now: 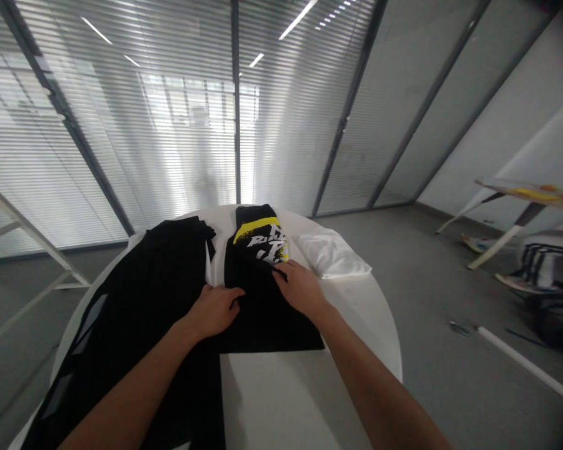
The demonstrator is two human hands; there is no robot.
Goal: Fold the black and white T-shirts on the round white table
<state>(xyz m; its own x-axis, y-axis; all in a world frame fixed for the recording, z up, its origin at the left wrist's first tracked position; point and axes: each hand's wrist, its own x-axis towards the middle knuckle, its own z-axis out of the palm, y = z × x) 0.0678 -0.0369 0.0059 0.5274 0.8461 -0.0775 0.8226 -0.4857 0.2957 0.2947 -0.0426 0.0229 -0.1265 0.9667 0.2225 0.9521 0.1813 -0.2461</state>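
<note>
Shirt (pixel 263 315), black with a yellow band and white lettering, lies folded in a rough rectangle on a round white table (pixel 361 325), its printed part at the far end. Both hands are on it. The left hand (pixel 213 310) sits at the shirt's left edge, fingers slightly curled against the cloth, and the right hand (pixel 300 289) lies across its upper right part, just below the print, fingers close together. Neither hand is spread wide, but whether either one pinches the fabric cannot be told from this view.

Just left of the shirt, a long black garment (pixel 145 306) with grey patches spreads across the table and hangs over the near edge. A white pillow (pixel 331 253) lies just right of the print.

Beyond the table, slatted blinds (pixel 122 106) cover a glass wall, and a white frame (pixel 19 231) stands to the left. On the grey floor (pixel 426 262) to the right are a white tube (pixel 520 365), a striped bundle (pixel 539 262) and a tilted board (pixel 525 194) on legs.
</note>
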